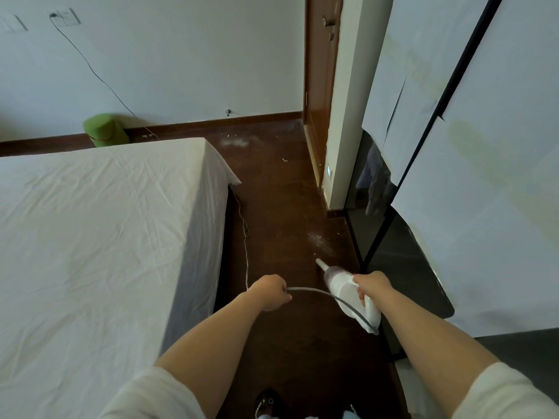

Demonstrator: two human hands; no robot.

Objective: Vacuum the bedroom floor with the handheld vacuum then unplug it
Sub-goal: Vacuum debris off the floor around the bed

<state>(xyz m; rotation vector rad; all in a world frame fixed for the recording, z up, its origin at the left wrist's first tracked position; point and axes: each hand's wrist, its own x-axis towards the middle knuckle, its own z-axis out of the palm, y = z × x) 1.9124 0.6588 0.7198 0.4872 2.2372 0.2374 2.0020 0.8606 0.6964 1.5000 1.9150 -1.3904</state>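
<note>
My right hand [371, 285] grips the handle of a white handheld vacuum [341, 285], whose narrow nozzle points forward and down at the dark wooden floor [281, 207]. A patch of white dust [317, 238] lies just ahead of the nozzle. My left hand [270, 291] holds the vacuum's grey cord [311, 290], which loops from the vacuum's rear to my fist. From there the cord runs along the bed's side and up the far wall to a socket [62, 17], where it is plugged in.
A bed with a white sheet [106, 237] fills the left. A wardrobe with paper-covered glass doors [453, 176] stands on the right, a wooden door [317, 86] beyond it. A green cushion [104, 130] sits by the far wall. More dust [236, 142] lies near the skirting.
</note>
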